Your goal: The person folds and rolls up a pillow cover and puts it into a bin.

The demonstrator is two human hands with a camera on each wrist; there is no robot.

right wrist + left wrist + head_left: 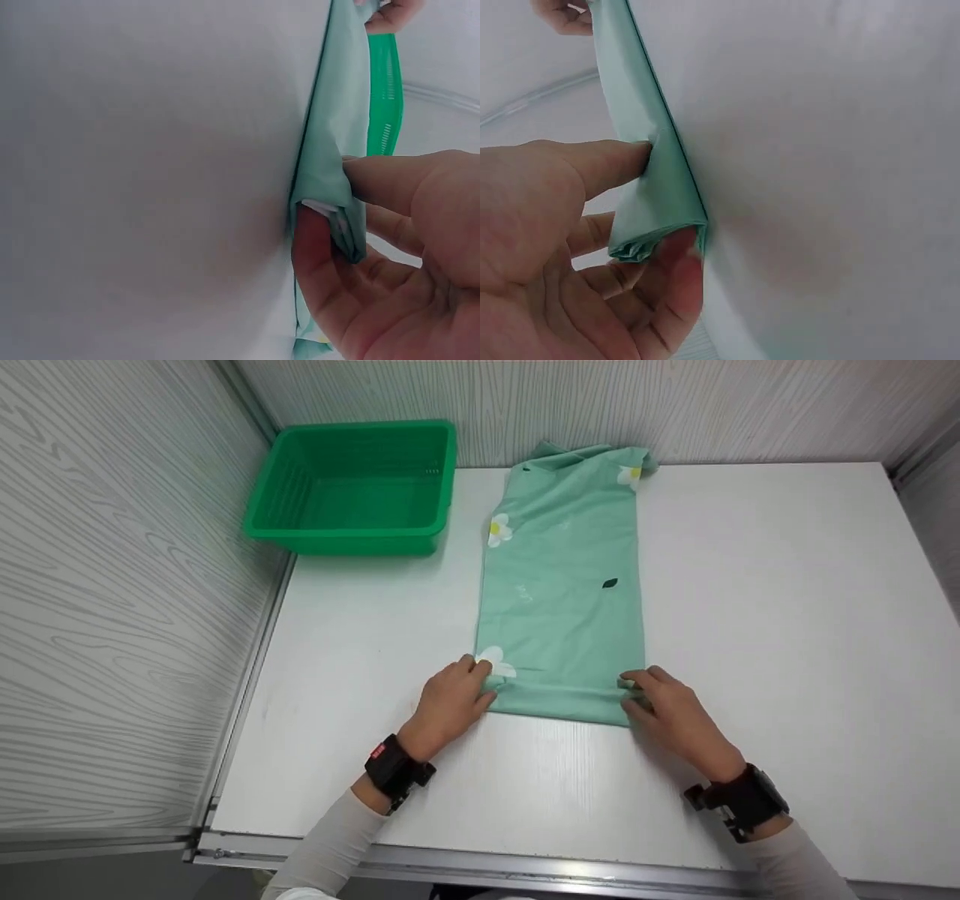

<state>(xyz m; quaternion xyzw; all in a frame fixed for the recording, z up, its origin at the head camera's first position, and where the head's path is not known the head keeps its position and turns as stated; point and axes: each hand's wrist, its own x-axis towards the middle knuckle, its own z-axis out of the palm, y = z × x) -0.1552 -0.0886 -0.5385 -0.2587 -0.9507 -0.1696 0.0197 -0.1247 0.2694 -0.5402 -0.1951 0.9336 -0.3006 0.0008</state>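
A mint-green cloth [562, 585] with white flowers lies folded into a long strip on the white table [787, 622], its near end rolled up a little. My left hand [450, 701] pinches the near left corner of the cloth [656, 217] between thumb and fingers. At the near right corner my right hand [667, 705] pinches the cloth [334, 187] the same way. The far end of the strip bunches against the back wall.
An empty green plastic basket [356, 487] stands at the table's back left corner. Grey wood-grain walls close in the left, back and right sides. A metal rail [525, 870] runs along the near table edge.
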